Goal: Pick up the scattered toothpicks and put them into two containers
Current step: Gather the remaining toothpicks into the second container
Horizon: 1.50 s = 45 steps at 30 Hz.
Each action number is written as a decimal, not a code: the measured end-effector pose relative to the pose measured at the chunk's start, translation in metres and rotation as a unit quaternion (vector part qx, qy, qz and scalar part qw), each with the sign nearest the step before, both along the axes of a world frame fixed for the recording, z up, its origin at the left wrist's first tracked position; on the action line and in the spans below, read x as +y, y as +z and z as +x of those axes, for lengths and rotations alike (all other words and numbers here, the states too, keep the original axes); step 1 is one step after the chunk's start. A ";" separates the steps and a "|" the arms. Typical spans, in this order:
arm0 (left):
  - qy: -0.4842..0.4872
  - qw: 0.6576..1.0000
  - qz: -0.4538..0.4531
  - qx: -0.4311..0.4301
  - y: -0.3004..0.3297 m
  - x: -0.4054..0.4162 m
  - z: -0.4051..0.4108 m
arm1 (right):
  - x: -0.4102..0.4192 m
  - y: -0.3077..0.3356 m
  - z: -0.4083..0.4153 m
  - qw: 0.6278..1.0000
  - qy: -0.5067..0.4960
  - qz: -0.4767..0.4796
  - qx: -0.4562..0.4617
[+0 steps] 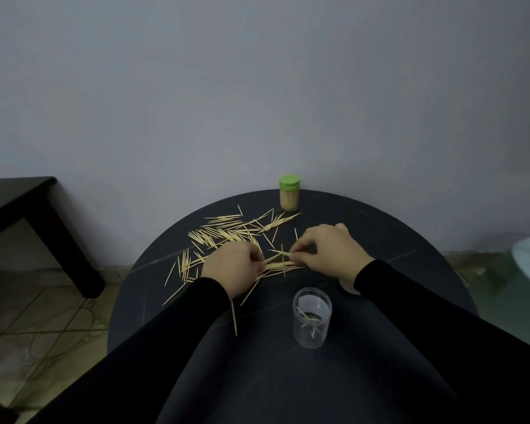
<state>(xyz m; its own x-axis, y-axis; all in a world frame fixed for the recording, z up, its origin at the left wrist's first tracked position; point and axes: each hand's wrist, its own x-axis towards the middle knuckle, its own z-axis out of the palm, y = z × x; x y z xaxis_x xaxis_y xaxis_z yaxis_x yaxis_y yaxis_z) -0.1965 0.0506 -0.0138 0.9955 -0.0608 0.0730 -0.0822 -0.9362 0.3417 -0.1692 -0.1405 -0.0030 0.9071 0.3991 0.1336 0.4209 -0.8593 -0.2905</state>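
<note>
We had barely started gathering.
Both hands, left (231, 267) and right (325, 252), pinched toothpicks (224, 234) beyond the clear jar (312, 316), which held few; most lay scattered on the counter (380, 228).

Toothpicks (227, 234) lie scattered mid-frame on the round table (380, 228), a lidded toothpick jar (289, 193) above them, an open cup (311, 318) below right.
</note>
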 end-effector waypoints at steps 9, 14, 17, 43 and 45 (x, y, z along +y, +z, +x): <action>0.010 0.992 -0.125 0.016 0.011 -0.003 -0.008 | -0.016 0.007 -0.019 0.991 -0.043 0.116 0.059; 0.002 0.916 -0.401 0.009 0.028 -0.011 -0.022 | -0.024 0.020 -0.038 0.967 -0.010 0.247 0.069; -0.026 0.871 -0.491 0.006 0.036 -0.020 -0.034 | -0.033 0.027 -0.046 0.957 0.026 0.279 0.077; -0.128 0.911 -0.377 0.102 0.016 -0.018 -0.067 | -0.046 0.023 -0.060 0.969 0.097 0.158 0.166; -0.118 0.919 -0.368 0.079 0.018 -0.010 -0.067 | -0.045 0.023 -0.058 0.963 0.095 0.195 0.161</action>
<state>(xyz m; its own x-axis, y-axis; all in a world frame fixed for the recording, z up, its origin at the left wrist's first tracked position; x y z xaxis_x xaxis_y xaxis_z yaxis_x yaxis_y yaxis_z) -0.2639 0.0406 0.0040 0.9624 -0.2692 0.0359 -0.1479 -0.4088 0.9005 -0.2269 -0.1853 0.0201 0.8425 0.5378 0.0305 0.3935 -0.5758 -0.7167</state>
